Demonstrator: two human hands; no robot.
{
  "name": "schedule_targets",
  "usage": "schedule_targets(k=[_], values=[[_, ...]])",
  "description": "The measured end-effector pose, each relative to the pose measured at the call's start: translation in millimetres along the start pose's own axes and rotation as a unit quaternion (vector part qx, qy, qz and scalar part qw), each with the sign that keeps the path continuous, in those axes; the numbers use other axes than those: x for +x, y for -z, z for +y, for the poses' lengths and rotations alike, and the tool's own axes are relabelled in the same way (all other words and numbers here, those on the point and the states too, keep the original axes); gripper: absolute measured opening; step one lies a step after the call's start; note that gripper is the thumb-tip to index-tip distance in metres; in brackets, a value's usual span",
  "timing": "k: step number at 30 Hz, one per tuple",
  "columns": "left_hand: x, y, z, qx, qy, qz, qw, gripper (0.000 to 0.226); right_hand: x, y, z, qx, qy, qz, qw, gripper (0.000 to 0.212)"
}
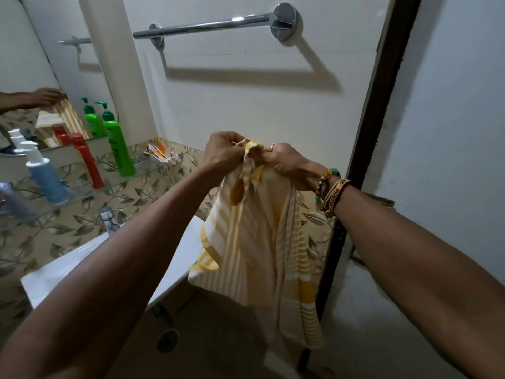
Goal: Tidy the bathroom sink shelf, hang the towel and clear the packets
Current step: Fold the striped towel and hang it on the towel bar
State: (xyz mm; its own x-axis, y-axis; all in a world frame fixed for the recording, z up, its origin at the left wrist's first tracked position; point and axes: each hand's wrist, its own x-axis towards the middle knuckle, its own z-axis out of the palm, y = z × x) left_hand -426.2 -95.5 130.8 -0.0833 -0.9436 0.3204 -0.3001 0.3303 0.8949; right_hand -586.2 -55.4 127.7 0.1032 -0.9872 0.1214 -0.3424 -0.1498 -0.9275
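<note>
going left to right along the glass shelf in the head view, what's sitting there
blue bottle with white pump → red bottle → green pump bottle → orange and white packets, at the shelf's right end near the corner.

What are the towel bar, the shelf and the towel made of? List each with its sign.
Towel bar: polished metal, probably chrome; bright highlights.
Shelf: clear glass, likely; tile pattern shows through.
Towel: soft woven cloth, yellow-striped; folds limply under both hands' grip.

Towel rail (216, 25) bare, open wall below it; door frame (377, 105) crowds the right; bottles (117, 143) line the left
</note>
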Motion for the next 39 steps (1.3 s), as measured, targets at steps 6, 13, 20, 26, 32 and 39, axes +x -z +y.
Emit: schedule_targets(k=[6, 13, 20, 26, 32, 39], values=[[-5.9, 16.6, -34.3, 0.077, 0.015, -0.142, 0.987, 0.037, 12.4, 22.7, 8.5, 0.045, -0.003, 0.174, 0.984, 0.015], [-3.8, 38.6, -71.2, -0.006, 0.045, -0.146, 0.988, 0.024, 15.6, 34.5, 27.5, 0.073, -0.019, 0.256, 0.964, 0.015], [0.9, 22.0, -43.8, -0.085, -0.035, -0.07, 0.993, 0.019, 23.1, 24.3, 30.5, 0.075, -0.031, 0.206, 0.975, 0.019], [-3.4, 2.4, -15.5, -0.245, 0.05, 0.029, 0.968, 0.018, 18.3, 19.5, 15.1, 0.118, -0.019, 0.188, 0.975, 0.007], [-0.6, -5.4, -13.1, -0.139, 0.016, 0.212, 0.967, 0.028, 13.9, 27.8, 10.4, 0.111, -0.001, 0.21, 0.971, 0.005], [-7.0, -7.5, -22.1, -0.002, -0.035, -0.145, 0.989, 0.056, 12.8, 22.8, 12.1, 0.094, 0.014, 0.124, 0.988, 0.014]])
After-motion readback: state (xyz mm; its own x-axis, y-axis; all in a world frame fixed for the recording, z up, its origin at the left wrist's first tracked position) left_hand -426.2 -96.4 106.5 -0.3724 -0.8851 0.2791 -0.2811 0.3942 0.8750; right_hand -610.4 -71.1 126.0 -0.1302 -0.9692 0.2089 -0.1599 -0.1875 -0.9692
